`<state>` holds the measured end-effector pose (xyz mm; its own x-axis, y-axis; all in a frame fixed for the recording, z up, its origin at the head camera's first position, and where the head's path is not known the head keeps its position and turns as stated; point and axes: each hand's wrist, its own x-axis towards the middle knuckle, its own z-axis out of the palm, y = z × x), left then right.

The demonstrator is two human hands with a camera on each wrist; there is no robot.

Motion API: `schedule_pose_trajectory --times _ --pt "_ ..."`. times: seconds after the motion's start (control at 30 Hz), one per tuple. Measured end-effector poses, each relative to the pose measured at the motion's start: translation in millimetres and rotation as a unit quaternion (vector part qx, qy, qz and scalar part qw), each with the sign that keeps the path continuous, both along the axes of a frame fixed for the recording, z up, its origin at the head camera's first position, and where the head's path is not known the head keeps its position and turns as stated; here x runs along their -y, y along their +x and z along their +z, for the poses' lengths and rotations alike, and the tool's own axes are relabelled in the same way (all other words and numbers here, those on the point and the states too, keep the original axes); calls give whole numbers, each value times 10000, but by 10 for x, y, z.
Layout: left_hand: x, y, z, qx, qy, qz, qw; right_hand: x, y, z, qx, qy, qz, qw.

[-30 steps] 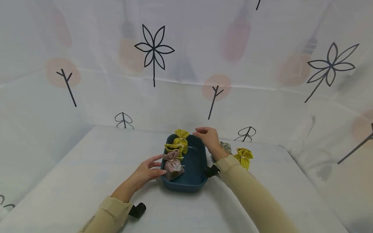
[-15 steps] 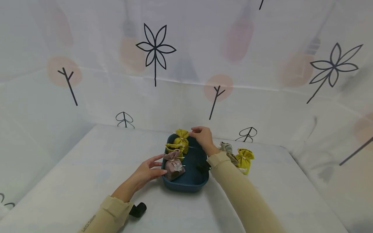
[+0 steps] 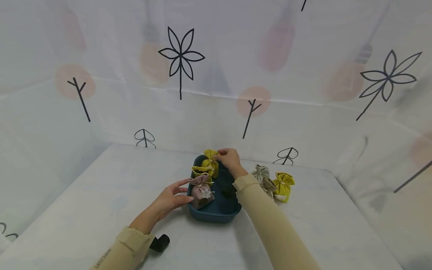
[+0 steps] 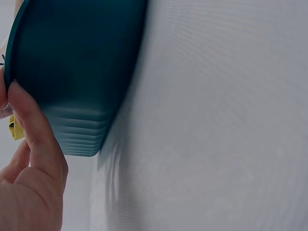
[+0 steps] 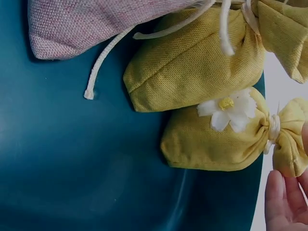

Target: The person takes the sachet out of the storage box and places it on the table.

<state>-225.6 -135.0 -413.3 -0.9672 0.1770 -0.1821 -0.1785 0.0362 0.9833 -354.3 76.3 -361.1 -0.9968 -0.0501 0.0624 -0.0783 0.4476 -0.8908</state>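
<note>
A deep blue rectangular tub (image 3: 216, 218) stands on the table. Several drawstring sachets lean along its left side: a pink one (image 3: 199, 197) nearest, then a yellow one (image 5: 192, 67), and a flowered yellow one (image 5: 207, 144) at the far end. My left hand (image 3: 170, 200) grips the tub's left rim, thumb against the outer wall in the left wrist view. At the far end, my right hand (image 3: 230, 162) pinches the gathered top of the flowered yellow sachet between thumb and fingers. The right wrist view cuts off part of that hand.
To the right of the tub, a grey-green sachet (image 3: 261, 171), a brownish one (image 3: 269, 185) and a yellow one (image 3: 283, 185) sit close together on the white tabletop (image 3: 324, 221). A patterned white cloth (image 3: 209, 116) hangs behind the table.
My right hand has moved left, from the tub's far rim to the far yellow sachet, and now pinches its top. The left hand has stayed on the rim.
</note>
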Motion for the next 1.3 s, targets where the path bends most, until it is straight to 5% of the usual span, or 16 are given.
schedule_pose_trajectory --times 0.53,0.9,1.3 --pt "-2 11 22 22 -67 63 10000 -27 -2 26 203 -182 84 9996" --pt "-7 -2 9 17 -77 7 10000 -37 4 49 -136 -337 -202 9991" --pt "-20 10 10 38 -145 74 9999 -110 209 226 -444 -565 -83 9974"
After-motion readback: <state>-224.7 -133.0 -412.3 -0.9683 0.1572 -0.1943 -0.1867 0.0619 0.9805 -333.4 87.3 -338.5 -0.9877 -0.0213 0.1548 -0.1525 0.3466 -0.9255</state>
